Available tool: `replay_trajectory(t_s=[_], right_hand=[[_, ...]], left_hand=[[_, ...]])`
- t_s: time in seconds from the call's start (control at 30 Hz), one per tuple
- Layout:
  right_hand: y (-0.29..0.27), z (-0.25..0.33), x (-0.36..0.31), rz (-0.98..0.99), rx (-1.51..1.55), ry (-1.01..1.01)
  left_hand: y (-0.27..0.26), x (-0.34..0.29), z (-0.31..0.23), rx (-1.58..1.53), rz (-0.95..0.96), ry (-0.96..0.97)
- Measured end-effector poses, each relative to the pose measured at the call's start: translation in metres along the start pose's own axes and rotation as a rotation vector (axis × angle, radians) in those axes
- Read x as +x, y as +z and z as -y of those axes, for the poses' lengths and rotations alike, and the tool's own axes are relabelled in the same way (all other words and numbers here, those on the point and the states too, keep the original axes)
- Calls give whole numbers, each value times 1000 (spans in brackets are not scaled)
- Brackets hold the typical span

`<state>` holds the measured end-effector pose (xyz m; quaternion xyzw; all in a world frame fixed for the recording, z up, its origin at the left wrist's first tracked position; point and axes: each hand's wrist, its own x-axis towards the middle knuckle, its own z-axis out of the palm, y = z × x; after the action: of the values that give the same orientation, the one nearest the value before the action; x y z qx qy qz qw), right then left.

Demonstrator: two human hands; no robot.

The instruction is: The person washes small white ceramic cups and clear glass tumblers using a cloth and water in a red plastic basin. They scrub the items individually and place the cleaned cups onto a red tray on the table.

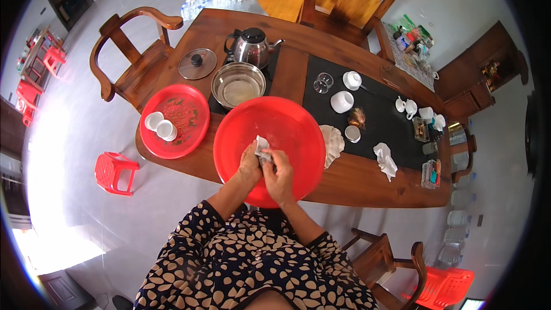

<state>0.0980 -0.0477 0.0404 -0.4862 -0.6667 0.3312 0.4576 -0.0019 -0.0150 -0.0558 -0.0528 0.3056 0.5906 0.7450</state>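
Over a large red basin at the table's front edge, both my hands are close together. My left hand is closed around a small white cup, only partly visible between the fingers. With bent fingers, my right hand presses a greyish cloth against the cup. Left of the basin, a red tray with dark specks on its bottom carries several small white cups, some nested. A crumpled white cloth lies against the basin's right side.
Behind the basin stand a steel pot, its glass lid and a kettle. On the black mat are a white teapot, a lidded bowl, a glass and crumpled tissue. Wooden chairs surround the table.
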Motion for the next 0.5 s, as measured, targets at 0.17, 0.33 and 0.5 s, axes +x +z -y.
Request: replay_trajectory(t_s=[0.17, 0.33, 0.5], right_hand=[[-36, -76, 21, -15, -515, 97], [-33, -114, 7, 343, -787, 58], [-44, -48, 10, 409, -27, 117]], left_hand=[[32, -20, -18, 216, -78, 96], [34, -33, -29, 144, 42, 47], [15, -24, -39, -69, 181, -47]])
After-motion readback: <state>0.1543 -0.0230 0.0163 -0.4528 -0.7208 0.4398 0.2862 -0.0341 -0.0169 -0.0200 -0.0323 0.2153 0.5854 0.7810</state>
